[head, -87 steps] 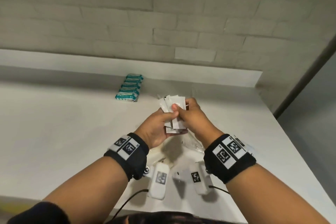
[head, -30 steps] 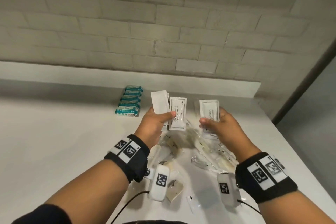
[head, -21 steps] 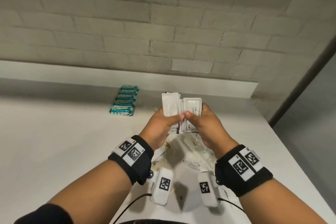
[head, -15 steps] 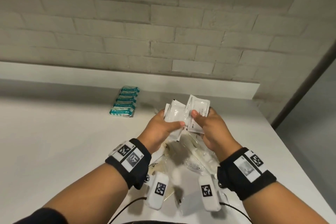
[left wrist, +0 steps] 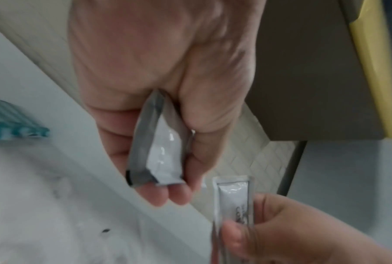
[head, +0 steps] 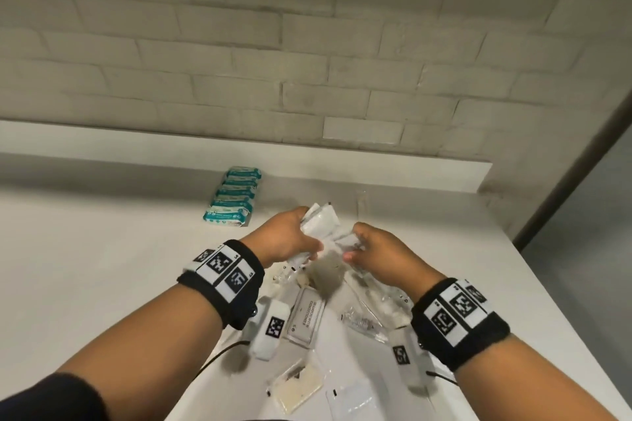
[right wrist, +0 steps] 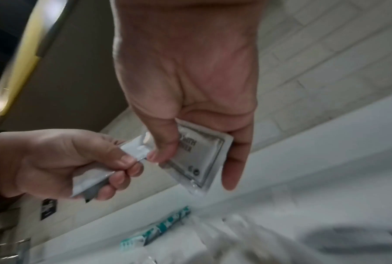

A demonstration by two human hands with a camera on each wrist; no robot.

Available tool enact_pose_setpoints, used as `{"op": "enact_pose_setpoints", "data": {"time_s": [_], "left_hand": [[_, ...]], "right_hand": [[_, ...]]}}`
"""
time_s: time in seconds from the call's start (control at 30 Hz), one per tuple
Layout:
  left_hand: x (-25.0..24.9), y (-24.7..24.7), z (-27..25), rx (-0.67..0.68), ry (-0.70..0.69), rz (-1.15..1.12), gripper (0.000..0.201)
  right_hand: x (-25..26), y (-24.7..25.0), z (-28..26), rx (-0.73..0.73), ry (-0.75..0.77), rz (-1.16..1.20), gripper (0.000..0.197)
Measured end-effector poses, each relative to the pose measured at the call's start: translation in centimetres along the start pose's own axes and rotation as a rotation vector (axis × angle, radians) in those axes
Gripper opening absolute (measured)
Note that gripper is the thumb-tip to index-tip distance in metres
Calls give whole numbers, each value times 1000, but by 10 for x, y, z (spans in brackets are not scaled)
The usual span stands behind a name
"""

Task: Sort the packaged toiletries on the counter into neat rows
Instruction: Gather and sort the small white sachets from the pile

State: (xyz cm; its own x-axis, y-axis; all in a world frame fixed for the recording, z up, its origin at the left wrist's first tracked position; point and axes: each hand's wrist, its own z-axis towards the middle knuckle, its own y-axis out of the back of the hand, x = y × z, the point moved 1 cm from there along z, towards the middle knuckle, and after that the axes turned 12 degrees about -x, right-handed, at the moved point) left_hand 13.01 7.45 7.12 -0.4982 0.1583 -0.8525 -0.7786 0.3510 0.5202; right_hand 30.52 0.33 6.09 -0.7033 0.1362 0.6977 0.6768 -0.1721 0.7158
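Head view: The left hand [head: 287, 238] gripped a bunch of white sachets [head: 319, 225] above the bench [head: 102, 267]; the right hand [head: 379, 255] pinched one sachet beside it. Half a second before, both hands met on one fan of sachets; they had since parted slightly. Teal packets [head: 232, 202] lay rowed left of the sachets, long axes crosswise.
Left wrist: Fingers [left wrist: 158, 194] curled round the bunch [left wrist: 161, 153], its long axis along the hand.
Right wrist: Thumb and fingers [right wrist: 235, 160] clamped a printed sachet [right wrist: 199, 157], tilted.

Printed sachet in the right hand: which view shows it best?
Right wrist: the printed sachet faces the camera, lettering visible, pinched by the right hand. Left wrist shows it edge-on, partly covered. Head view: blurred white, mostly hidden.
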Motion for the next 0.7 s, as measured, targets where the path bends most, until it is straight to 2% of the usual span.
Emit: {"op": "enact_pose_setpoints", "data": {"time_s": [0.1,0.17,0.2,0.3,0.37,0.5,0.6,0.7], "left_hand": [[28,-3,3,-32,124,-135,44],[41,-2,4,-19,159,-89,43],[47,-2,4,-11,165,2,40],[54,-6,-2,44,146,467,41],[56,-17,-8,87,120,629,48],[58,-37,-14,87,103,616,63],[57,-46,-16,83,64,650,79],[56,-51,-17,99,71,675,80]], "right_hand": [[-19,-1,1,-54,-151,39,28],[-26,2,0,-48,-215,69,33],[-29,1,-2,-45,-240,86,35],[-32,-1,-5,-33,-273,130,32],[-35,-6,-6,-18,-280,137,22],[-40,-15,-7,8,-348,234,13],[-42,-18,-8,5,-336,248,12],[-43,-21,-9,-10,-321,244,13]]}}
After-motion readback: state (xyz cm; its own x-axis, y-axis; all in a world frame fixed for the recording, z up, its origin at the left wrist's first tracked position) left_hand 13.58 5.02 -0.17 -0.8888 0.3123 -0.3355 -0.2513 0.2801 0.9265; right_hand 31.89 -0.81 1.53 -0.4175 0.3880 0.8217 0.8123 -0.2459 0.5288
